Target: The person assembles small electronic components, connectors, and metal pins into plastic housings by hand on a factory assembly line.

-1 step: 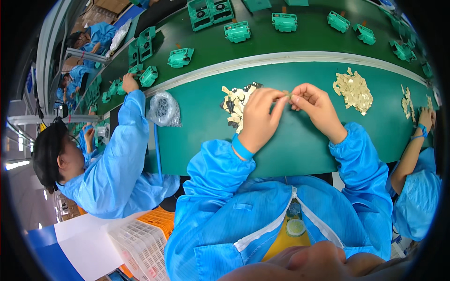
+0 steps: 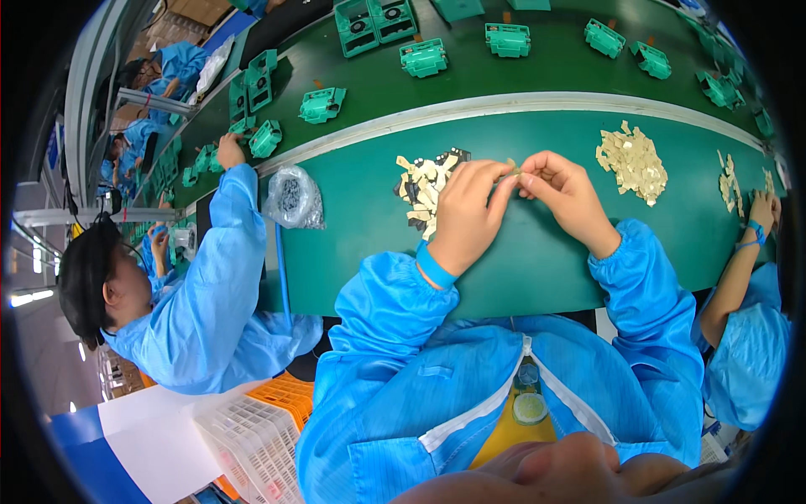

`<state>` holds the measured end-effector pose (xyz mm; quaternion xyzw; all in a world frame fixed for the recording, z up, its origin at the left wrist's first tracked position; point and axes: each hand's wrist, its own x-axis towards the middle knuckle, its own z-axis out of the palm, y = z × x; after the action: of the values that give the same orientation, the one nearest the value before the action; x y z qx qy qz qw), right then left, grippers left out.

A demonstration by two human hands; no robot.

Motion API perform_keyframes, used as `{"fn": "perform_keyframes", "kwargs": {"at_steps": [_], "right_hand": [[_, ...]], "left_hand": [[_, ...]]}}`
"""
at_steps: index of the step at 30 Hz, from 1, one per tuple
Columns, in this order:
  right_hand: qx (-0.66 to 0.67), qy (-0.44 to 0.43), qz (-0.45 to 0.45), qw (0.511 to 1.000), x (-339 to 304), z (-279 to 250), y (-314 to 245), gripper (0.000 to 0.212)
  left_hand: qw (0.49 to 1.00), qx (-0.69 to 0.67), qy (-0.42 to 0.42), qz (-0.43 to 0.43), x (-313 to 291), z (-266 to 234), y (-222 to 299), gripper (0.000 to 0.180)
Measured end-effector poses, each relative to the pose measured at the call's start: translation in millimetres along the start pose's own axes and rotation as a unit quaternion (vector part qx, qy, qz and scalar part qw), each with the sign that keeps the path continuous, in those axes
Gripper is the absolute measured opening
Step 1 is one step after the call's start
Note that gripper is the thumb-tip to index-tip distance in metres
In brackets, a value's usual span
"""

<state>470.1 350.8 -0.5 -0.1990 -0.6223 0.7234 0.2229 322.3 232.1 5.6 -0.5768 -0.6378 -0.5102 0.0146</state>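
Green desk carries mixed pile left, pale pile right, likely for easy reach; between, I see left hand pinching small tan piece, fingertip grip probably suiting its size; right hand meets it, whether gripping I cannot tell.

Worn on the head, the left of two wide fisheye cameras looks down and forward, close above the wearer's blue jacket. It covers the tabletop from near edge to beyond the far edge, which bows upward.
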Motion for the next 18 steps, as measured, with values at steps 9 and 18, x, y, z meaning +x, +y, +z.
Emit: {"fn": "perform_keyframes", "kwargs": {"at_steps": [9,18], "right_hand": [[-0.299,0.047,-0.19,0.934,-7.2,7.9,-0.4,0.009],[-0.254,0.027,-0.111,0.96,-11.0,1.9,-8.2,0.007]], "left_hand": [[0.995,0.071,-0.038,0.052,-2.7,-1.2,4.4,0.014],[0.996,-0.04,-0.083,-0.012,-1.6,-2.3,-1.5,0.01]]}}
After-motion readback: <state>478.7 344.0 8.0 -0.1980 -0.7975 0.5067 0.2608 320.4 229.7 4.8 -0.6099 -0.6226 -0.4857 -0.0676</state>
